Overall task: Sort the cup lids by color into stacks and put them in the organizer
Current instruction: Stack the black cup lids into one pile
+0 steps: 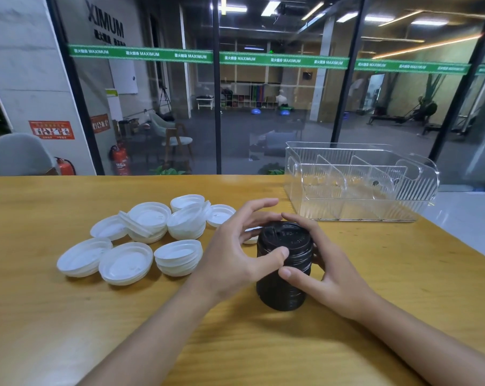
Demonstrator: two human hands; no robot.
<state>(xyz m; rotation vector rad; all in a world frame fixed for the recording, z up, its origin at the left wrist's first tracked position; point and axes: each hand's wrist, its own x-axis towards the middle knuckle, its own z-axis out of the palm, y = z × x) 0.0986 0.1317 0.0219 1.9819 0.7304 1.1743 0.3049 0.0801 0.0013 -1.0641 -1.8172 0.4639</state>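
Note:
A tall stack of black cup lids (287,285) stands upright on the wooden table (68,330). My left hand (235,252) grips its left side with the thumb across the front. From the right, my right hand (327,271) curls round the same stack. Several white lids (141,240) lie loose and in short piles to the left of my hands. The clear plastic organizer (358,182) with upright dividers sits at the back right, and I see no lids in it.
A glass wall runs just behind the table's far edge. The table's right edge (458,240) falls away close beside the organizer. One white lid (251,240) peeks out behind my left hand.

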